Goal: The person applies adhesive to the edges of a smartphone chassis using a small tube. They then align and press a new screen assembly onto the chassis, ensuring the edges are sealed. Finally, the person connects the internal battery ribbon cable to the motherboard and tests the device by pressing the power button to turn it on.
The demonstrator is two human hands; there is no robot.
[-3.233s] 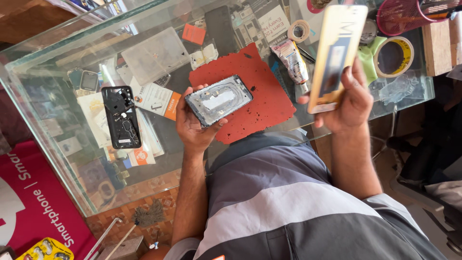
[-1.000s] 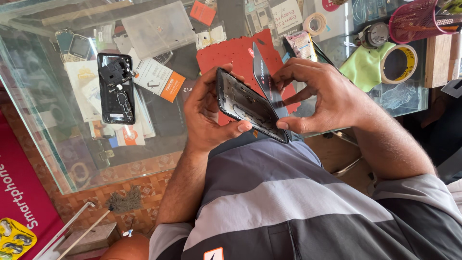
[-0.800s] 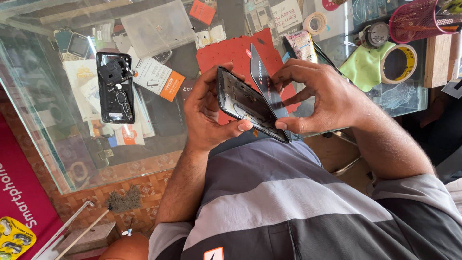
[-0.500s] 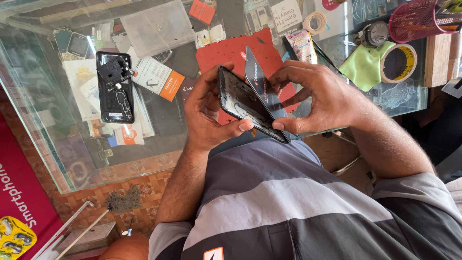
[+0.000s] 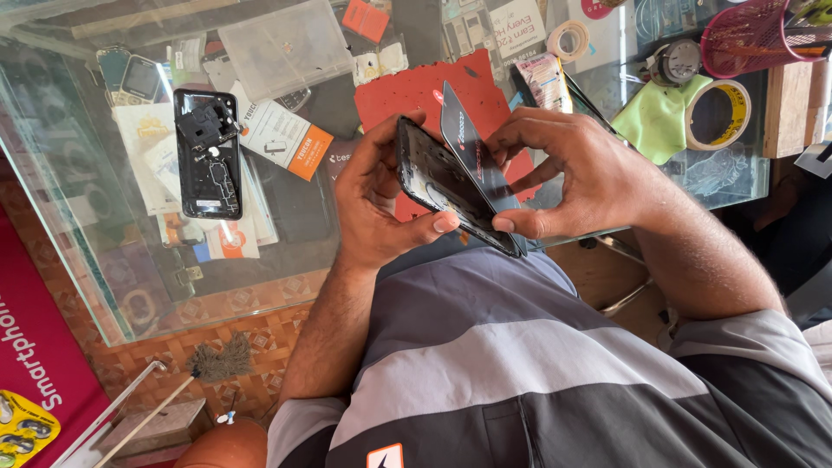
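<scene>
While an opened phone (image 5: 208, 154) lies upper left on the glass counter (image 5: 78, 260), left hand (image 5: 374, 204) grips the dark phone frame (image 5: 451, 186) at frame centre; right hand (image 5: 576, 173) pinches a thin panel (image 5: 472, 147) against it.

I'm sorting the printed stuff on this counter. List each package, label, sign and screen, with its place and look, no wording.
White card with an orange corner: under the glass, right of the opened black phone.
Clear plastic box: rectangular, top centre.
Small orange tag: top edge.
White printed card: top, right of centre.
Crimson banner: lower left, white lettering.
Dark screen panel: held between left hand and right hand.
</scene>
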